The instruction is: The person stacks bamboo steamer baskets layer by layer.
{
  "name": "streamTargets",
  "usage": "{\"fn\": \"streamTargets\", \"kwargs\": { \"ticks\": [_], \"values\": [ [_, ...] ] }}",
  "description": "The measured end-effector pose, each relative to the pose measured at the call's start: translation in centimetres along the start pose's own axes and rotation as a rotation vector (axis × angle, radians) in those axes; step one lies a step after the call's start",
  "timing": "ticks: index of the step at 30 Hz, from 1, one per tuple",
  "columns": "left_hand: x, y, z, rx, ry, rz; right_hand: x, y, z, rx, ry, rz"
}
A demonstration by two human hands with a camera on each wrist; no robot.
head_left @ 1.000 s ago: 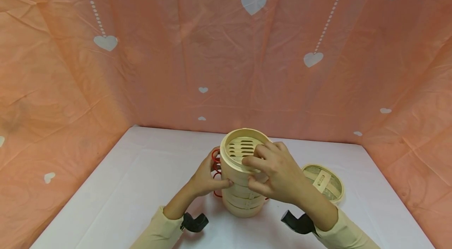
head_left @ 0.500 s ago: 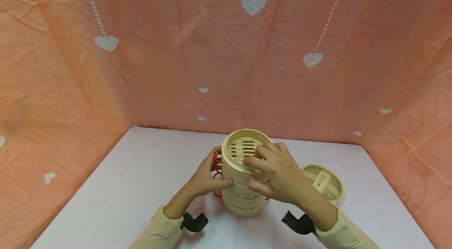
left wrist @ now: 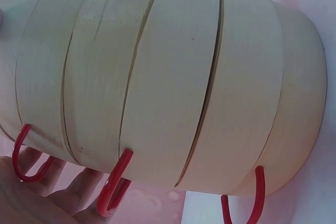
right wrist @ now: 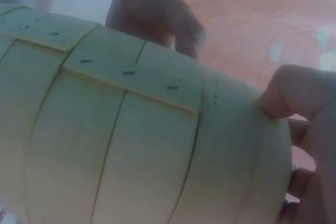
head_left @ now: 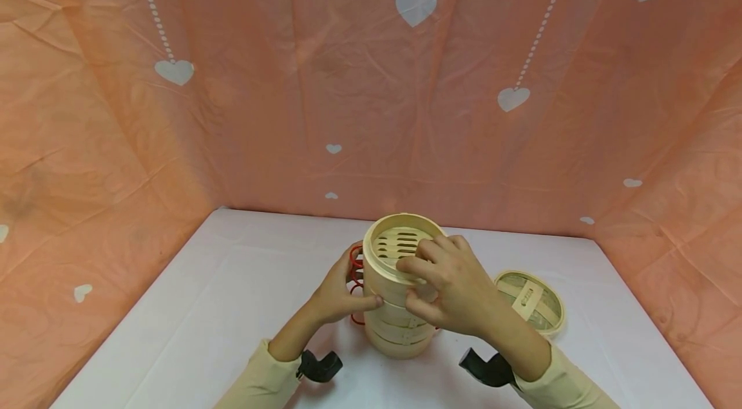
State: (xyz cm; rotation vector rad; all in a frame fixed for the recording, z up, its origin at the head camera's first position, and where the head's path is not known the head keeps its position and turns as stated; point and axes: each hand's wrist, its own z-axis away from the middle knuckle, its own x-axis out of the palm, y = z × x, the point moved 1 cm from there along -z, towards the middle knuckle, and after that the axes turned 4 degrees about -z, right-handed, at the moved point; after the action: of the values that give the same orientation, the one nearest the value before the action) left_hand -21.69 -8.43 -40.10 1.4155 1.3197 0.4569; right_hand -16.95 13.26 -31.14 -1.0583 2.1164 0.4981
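A stack of pale bamboo steamer baskets [head_left: 399, 332] stands upright in the head view, its slotted top tray [head_left: 397, 243] uncovered. My left hand [head_left: 336, 290] grips the stack's left side, thumb on the front and fingers behind the red handles [left wrist: 111, 187]. At the top basket's right front, my right hand [head_left: 460, 283] pinches the rim, fingers curled over it and thumb outside. In the right wrist view this thumb [right wrist: 289, 90] presses the outer wall. Close up in the left wrist view, the stacked walls [left wrist: 168, 77] show dark seams between overlapping bands.
A round bamboo lid [head_left: 529, 303] with a flat strap handle lies right of the stack, partly behind my right forearm. White cloth covers the table [head_left: 261, 254]. Pink sheets with white hearts [head_left: 416, 6] hang at the back and both sides.
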Motion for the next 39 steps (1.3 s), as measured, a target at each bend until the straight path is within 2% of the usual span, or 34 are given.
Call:
{"fn": "streamTargets", "kwargs": {
  "ticks": [11, 16, 19, 25, 33, 39],
  "values": [
    [-0.1, -0.2, -0.1, 0.022, 0.012, -0.008, -0.4, 0.0, -0.2, 0.004, 0.0, -0.052],
    [-0.1, -0.1, 0.0, 0.019, 0.013, -0.011, -1.1, 0.6, 0.3, 0.031, 0.005, -0.084],
    [-0.2, -0.1, 0.0, 0.03, 0.015, -0.005, -1.6, 1.1, 0.7, 0.069, 0.013, -0.07],
    [-0.2, -0.2, -0.2, 0.116, 0.029, 0.026, -3.0, 2.3, 1.4, 0.166, 0.01, -0.071],
    [-0.2, 0.2, -0.7, 0.213, 0.073, 0.053, -4.2, 4.1, 3.8, 0.285, 0.069, -0.002],
    [-0.3, 0.4, -0.8, 0.242, 0.088, 0.066, -4.3, 5.1, 5.8, 0.376, 0.025, 0.046]
  ]
}}
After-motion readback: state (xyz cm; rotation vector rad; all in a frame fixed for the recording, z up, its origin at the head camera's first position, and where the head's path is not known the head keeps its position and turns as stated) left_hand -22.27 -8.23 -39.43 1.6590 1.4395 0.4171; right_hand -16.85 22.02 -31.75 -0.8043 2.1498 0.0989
